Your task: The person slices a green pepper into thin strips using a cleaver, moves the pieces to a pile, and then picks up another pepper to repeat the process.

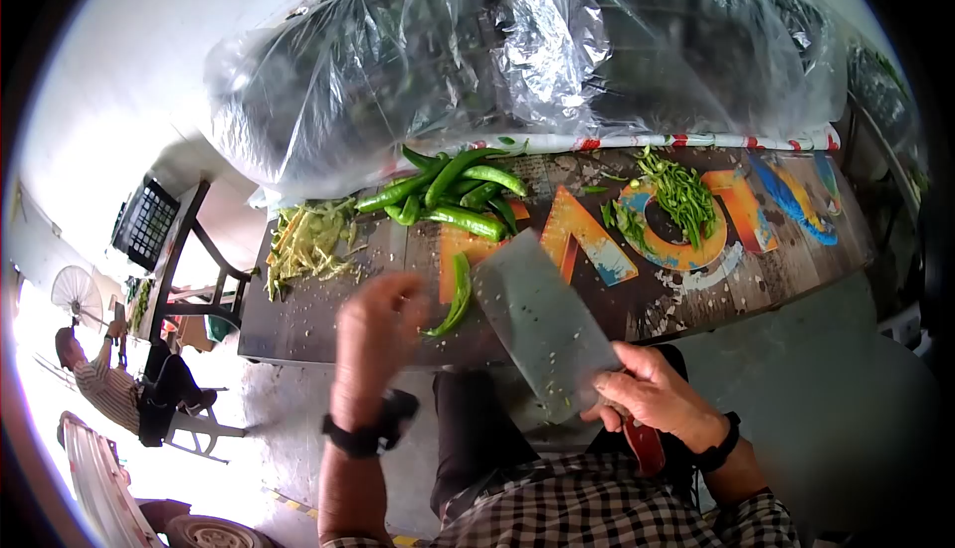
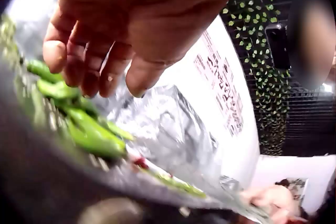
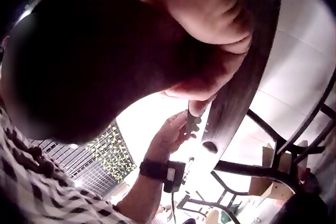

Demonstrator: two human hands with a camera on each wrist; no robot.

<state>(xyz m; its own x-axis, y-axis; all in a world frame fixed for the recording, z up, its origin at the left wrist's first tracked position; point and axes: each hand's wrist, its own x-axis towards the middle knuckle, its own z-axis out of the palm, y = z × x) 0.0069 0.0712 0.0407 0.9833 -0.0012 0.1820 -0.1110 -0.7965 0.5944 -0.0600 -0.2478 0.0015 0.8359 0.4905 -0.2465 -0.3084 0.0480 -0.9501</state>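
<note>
My right hand [image 1: 665, 396] grips a cleaver [image 1: 542, 319] where its red handle [image 1: 645, 447] meets the broad blade. The blade slants up and left over the table's front edge, with small green bits stuck on it. In the right wrist view, a dark rounded shape [image 3: 110, 61] hides much of the right hand. My left hand [image 1: 376, 334], blurred, hovers over the table's near side with nothing in its loosely bent fingers [image 2: 92, 58]. Just right of it lies a single green chili pepper [image 1: 459, 294]. A pile of whole green peppers [image 1: 453, 190] sits farther back.
Pale scraps [image 1: 308, 245] lie at the table's left, and sliced green pepper [image 1: 681, 200] is heaped at the right. A plastic-wrapped bulky object [image 1: 398, 81] stands along the back of the table [image 1: 398, 250]. Another person [image 1: 119, 379] sits at the far left.
</note>
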